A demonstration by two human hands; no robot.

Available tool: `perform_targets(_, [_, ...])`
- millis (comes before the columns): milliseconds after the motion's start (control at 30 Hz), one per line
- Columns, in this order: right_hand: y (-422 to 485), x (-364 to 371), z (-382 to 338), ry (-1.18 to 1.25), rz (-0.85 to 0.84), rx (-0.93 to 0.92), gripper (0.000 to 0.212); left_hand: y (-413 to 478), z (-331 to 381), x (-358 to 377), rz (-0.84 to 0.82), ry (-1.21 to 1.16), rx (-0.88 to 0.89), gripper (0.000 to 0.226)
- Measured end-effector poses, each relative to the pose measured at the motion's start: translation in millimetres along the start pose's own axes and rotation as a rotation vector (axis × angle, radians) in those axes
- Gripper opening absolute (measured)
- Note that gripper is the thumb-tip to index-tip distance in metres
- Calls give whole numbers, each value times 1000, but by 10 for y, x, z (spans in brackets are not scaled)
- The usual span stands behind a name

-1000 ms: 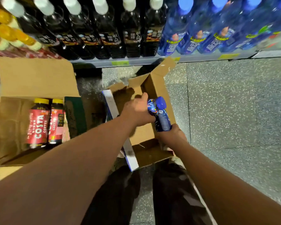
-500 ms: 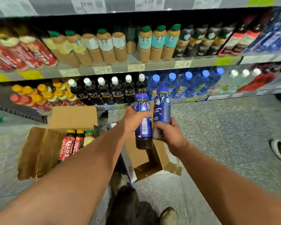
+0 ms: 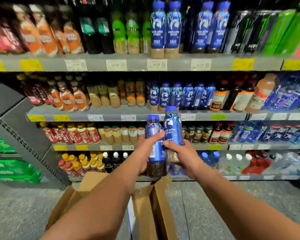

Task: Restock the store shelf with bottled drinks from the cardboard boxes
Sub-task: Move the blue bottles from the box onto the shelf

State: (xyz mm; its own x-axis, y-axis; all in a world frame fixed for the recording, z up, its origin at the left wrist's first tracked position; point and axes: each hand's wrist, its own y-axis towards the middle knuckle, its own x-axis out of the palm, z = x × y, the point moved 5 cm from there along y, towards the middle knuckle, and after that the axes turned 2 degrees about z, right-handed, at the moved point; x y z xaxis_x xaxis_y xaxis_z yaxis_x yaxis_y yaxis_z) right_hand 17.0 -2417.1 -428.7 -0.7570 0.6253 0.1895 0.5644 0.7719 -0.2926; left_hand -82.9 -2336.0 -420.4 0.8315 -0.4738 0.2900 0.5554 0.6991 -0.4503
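Note:
My left hand [image 3: 143, 153] grips a blue-labelled coffee bottle [image 3: 154, 134] with dark liquid at its base. My right hand [image 3: 178, 153] grips a second blue coffee bottle [image 3: 172, 125], held a little higher and touching the first. Both bottles are upright in front of the store shelf [image 3: 128, 64]. Matching blue bottles stand in a row [image 3: 182, 95] on the second shelf and in pairs [image 3: 164, 28] on the top shelf. An open cardboard box [image 3: 151, 210] sits on the floor below my arms.
The shelves hold several rows of coffee, tea, water and energy drinks with price tags along the edges. Green crates [image 3: 9, 168] are stacked at the left. A second cardboard box [image 3: 73, 201] lies left of the first on the grey speckled floor.
Both hands lifted the two blue bottles out of the box and up to shelf height. My view tilted from the floor up to the upper shelves.

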Motion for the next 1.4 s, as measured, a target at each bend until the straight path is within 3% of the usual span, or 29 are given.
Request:
perform_targets(167, [-271, 106, -820, 106, -139, -74, 30, -394, 802, 256, 27, -6, 206, 51])
perform_targets(300, [-460, 103, -1330, 107, -200, -114, 42, -599, 1220, 473, 23, -73, 300, 36])
perform_targets(433, [-513, 74, -1717, 71, -189, -176, 35, -722, 1515, 604, -16, -92, 383, 6])
perform_targets(767, [-203, 183, -2092, -11, -97, -271, 33, -526, 1989, 784, -136, -95, 442, 10])
perform_targets(1200, [562, 438, -2451, 3, 123, -313, 38, 528, 2621, 862, -188, 97, 424, 48])
perform_targets(1400, [879, 229, -2558, -51, 225, -299, 48, 787, 2706, 953, -135, 82, 506, 28])
